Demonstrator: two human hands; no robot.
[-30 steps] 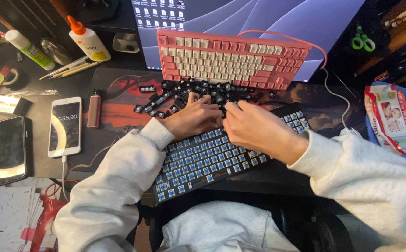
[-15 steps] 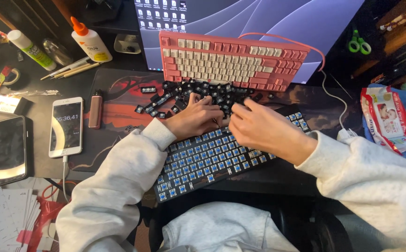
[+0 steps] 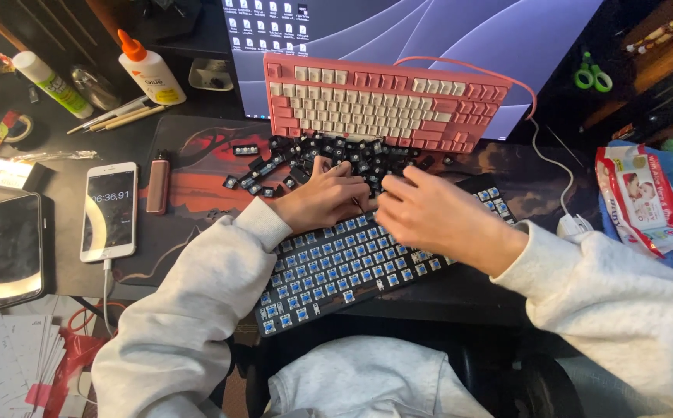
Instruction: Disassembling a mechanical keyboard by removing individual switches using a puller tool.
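loose black keycaps (image 3: 328, 159) crowding ahead, pink keyboard (image 3: 379, 104) behind, bare mat (image 3: 197, 166) leftward

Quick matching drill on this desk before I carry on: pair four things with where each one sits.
Things:
1. pink keyboard
2. pile of black keycaps
3. white phone
4. glue bottle

Places:
A. at the far left of the desk mat, plugged into a cable
B. propped against the monitor
C. behind the mat, beside some pencils
D. between the two keyboards, by the fingertips

Both the left hand and right hand rest over the keyboard with bare blue switches.

Pairs: 1-B, 2-D, 3-A, 4-C
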